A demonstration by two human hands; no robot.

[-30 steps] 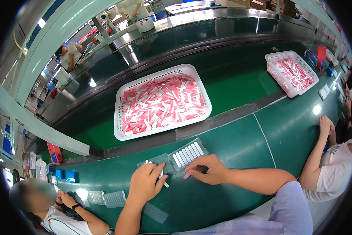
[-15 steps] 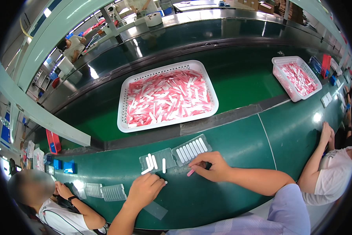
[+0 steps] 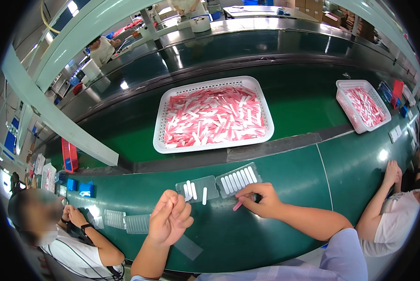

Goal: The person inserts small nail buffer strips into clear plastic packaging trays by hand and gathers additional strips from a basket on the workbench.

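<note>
My left hand (image 3: pixel 171 219) is raised over the green table, turned with its curled fingers toward me. Whatever it may hold is hidden in the fingers. Between thumb and fingers of my right hand (image 3: pixel 262 200) is a small pink strip (image 3: pixel 237 206), its lower end pointing down and left. Beyond my hands lies a clear plastic tray in two halves. Its right half (image 3: pixel 223 191) carries a row of several white strips (image 3: pixel 238 180), partly beside my right fingertips. On the left half (image 3: pixel 211 183) lie loose white strips (image 3: pixel 190 190) and a separate white strip (image 3: pixel 204 195).
A large white basket (image 3: pixel 214 147) of pink and white strips stands ahead, a smaller one (image 3: pixel 357 125) far right. More clear trays (image 3: pixel 137 224) and a clear flat sheet (image 3: pixel 188 247) lie at left. Co-workers sit on both sides, near a slanting metal post (image 3: pixel 69 122).
My left hand has lifted off the table and turned over, and the white tip at its fingers no longer shows. My right hand keeps the pink strip. The whole view has shifted slightly.
</note>
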